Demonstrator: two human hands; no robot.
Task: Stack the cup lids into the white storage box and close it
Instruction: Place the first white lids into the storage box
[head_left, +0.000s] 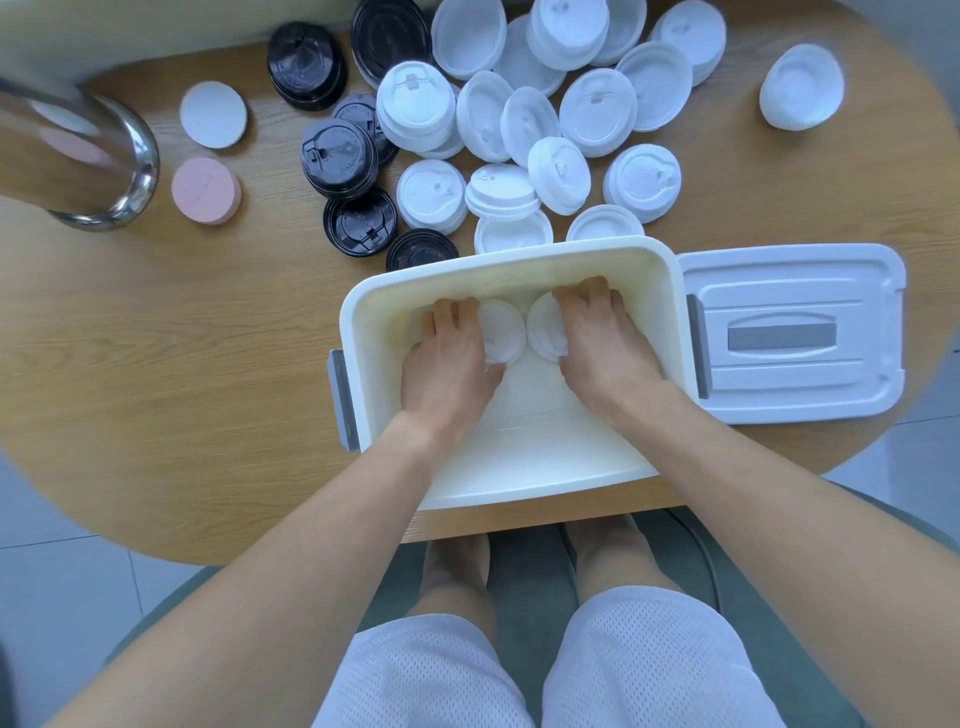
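The white storage box (670, 291) stands open at the table's near edge. Both my hands are down inside it. My left hand (447, 364) grips a white cup lid (504, 332) near the box's floor. My right hand (602, 343) grips a second white lid (543, 325) beside the first; the two lids almost touch. The box's white cover (789, 332) with a grey handle lies flat to the right of the box. Behind the box, several white lids (561, 104) and several black lids (337, 156) lie scattered and in short stacks.
A steel and glass container (78, 150) stands at the far left. A white disc (213, 114) and a pink disc (205, 191) lie next to it. A lone white lid stack (802, 93) sits at the far right. The wooden table (182, 364) is bare left of the box.
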